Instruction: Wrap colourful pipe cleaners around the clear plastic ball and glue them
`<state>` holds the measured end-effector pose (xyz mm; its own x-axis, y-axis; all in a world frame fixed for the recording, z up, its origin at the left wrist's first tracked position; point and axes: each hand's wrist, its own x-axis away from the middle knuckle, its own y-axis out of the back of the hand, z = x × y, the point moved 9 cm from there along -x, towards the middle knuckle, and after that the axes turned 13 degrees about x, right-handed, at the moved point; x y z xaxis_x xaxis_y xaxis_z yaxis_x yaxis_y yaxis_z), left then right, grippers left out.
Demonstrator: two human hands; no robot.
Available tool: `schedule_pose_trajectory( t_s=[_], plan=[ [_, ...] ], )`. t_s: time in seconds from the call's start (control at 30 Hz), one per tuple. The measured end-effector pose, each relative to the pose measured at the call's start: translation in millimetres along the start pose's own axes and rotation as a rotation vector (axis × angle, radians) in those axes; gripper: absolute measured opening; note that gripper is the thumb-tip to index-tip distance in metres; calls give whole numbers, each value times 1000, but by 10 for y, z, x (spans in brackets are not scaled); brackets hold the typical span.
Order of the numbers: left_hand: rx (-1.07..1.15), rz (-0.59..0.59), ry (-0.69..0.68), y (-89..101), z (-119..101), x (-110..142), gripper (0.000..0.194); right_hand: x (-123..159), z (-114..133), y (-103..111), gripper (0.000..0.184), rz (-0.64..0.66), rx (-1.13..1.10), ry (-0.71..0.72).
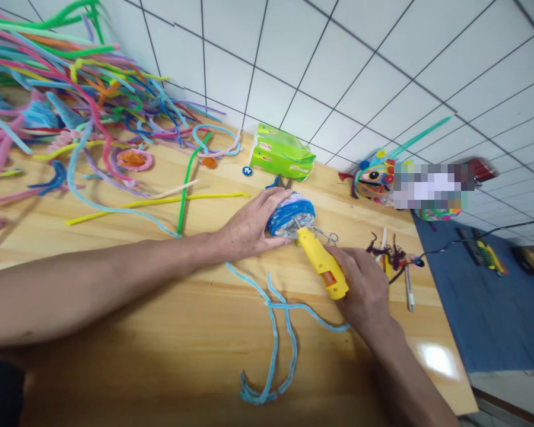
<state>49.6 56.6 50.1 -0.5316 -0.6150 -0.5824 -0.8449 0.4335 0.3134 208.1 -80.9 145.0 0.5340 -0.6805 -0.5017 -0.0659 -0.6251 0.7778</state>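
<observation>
My left hand (253, 228) is wrapped round a rounded craft piece (292, 214) with blue pipe cleaner wound about its side and a greyish, papery face. In my right hand (365, 284) is a yellow hot glue gun (323, 264), its nozzle at the grey face of the piece. Whether the nozzle touches it I cannot tell. Behind the glue gun lies a pair of metal scissors (331, 237), partly hidden. Light blue pipe cleaners (273, 332) lie loose on the wooden table (160, 332) below my hands.
A big heap of coloured pipe cleaners (71, 77) covers the table's far left. A green tissue pack (282, 153) stands by the tiled wall (338, 71). Decorated craft figures (376, 178) sit at the back right. A utility knife (410, 289) and a black cord (467, 240) are at the right.
</observation>
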Motion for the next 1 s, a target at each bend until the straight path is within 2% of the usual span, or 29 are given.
schedule_pose_trajectory(
  t_s=[0.4,0.57,0.83,1.0],
  plan=[
    [31,-7,-14,-4,-12,0,98,39,-28,-29,29,-21,-66,-32],
    [13,16,17,-19,-2,-8,102,49,-19,-53,37,9,-98,-42],
    [9,20,17,-21,-7,-13,100,16,14,-20,28,-10,-78,-24],
    [1,18,-11,-24,-17,-4,98,40,15,-40,36,-4,-106,-42]
  ],
)
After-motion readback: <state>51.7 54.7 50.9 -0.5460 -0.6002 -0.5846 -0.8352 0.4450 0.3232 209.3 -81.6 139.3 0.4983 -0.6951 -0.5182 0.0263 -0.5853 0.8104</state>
